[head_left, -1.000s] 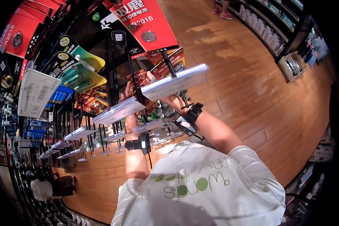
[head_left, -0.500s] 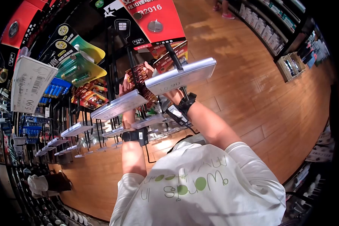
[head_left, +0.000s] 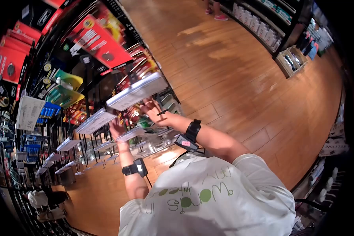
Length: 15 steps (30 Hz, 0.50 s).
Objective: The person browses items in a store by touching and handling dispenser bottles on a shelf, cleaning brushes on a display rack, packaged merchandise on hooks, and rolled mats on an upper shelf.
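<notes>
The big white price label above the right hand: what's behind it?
Red packs show past its upper edge, more red packaging below, beside the right hand. Whatever the label itself covers can't be seen.

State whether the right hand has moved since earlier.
Yes: the right hand has drawn back, from partly above the rightmost price tag to below it in view.

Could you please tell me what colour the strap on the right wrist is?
The strap is black, as the head view shows best.
</notes>
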Motion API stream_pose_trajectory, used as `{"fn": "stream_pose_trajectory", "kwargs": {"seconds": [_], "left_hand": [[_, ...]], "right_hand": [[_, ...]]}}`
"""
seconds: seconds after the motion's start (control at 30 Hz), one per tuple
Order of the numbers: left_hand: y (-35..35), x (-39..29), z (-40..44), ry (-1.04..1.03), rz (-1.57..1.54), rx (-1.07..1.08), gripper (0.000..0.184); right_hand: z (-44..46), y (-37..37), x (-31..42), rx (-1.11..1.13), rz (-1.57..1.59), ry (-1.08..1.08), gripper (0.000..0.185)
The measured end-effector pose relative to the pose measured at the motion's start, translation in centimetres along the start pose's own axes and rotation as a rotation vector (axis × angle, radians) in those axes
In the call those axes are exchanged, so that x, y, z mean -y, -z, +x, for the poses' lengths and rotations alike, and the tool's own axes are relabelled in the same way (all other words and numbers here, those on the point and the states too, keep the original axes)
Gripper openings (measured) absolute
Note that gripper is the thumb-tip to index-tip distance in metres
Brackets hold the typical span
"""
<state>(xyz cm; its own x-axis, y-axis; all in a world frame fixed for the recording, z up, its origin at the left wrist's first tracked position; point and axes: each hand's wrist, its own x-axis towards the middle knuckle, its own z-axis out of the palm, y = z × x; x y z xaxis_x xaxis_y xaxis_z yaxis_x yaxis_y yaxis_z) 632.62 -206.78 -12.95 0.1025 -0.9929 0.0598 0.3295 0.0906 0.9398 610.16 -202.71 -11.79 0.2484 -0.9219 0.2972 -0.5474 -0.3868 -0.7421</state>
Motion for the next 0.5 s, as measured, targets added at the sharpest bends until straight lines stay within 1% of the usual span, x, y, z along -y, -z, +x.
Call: {"fn": "stream_pose_trajectory", "kwargs": {"seconds": [0.03,0.07,0.1,0.17,0.2,0.23,0.27,0.3,0.33,0.37,0.4,0.43,0.47,0.5], "left_hand": [[0.2,-0.2,-1.3,-0.049,0.073,0.045,0.065],[0.5,-0.3,-2.2,-0.043,0.035,0.086,0.064],[1.1,-0.4,-2.7,-0.036,-0.006,0.129,0.062],[4.6,1.1,-2.7,-0.038,0.125,0.152,0.054],[4.8,1.0,-3.9,-0.058,0.093,0.162,0.05],[4.5,0.4,-5.3,-0.077,0.063,0.172,0.046],[4.4,0.1,-6.4,-0.001,0.121,0.038,0.044],[3.2,-0.1,-7.8,-0.003,0.122,-0.065,0.042],[2.0,-0.2,-9.3,-0.005,0.123,-0.168,0.04],[0.1,0.1,-11.6,-0.081,0.066,-0.243,0.039],[-1.5,0.9,-13.7,-0.085,0.065,-0.371,0.035],[-0.8,3.1,-14.4,0.043,-0.054,-0.49,0.024],[0.0,5.5,-15.1,0.155,-0.189,-0.622,0.018],[-3.0,6.6,-17.7,0.146,-0.207,-0.56,0.023]], "right_hand": [[-1.4,0.8,0.4,-0.045,0.188,-0.03,0.057],[-2.9,1.8,0.9,-0.096,0.377,-0.051,0.064],[-4.2,1.6,-0.9,-0.067,0.185,0.074,0.067],[-8.2,4.1,-1.4,-0.03,0.232,-0.002,0.068],[-10.1,5.0,-2.1,0.03,0.235,-0.026,0.068],[-12.0,5.8,-3.0,0.02,0.223,-0.015,0.067],[-14.1,7.1,-3.4,0.017,0.253,-0.05,0.067],[-16.2,8.4,-3.6,0.014,0.284,-0.084,0.067],[-18.5,8.9,-4.5,-0.089,0.302,-0.044,0.063],[-20.7,10.7,-4.3,-0.107,0.286,-0.062,0.063],[-23.3,12.6,-3.5,-0.108,0.459,-0.163,0.059],[-25.7,14.0,-3.0,-0.114,0.636,-0.264,0.056],[-29.6,14.5,-4.6,-0.171,0.873,-0.322,0.048],[-33.0,16.7,-4.2,-0.213,0.862,-0.331,0.048]]}}
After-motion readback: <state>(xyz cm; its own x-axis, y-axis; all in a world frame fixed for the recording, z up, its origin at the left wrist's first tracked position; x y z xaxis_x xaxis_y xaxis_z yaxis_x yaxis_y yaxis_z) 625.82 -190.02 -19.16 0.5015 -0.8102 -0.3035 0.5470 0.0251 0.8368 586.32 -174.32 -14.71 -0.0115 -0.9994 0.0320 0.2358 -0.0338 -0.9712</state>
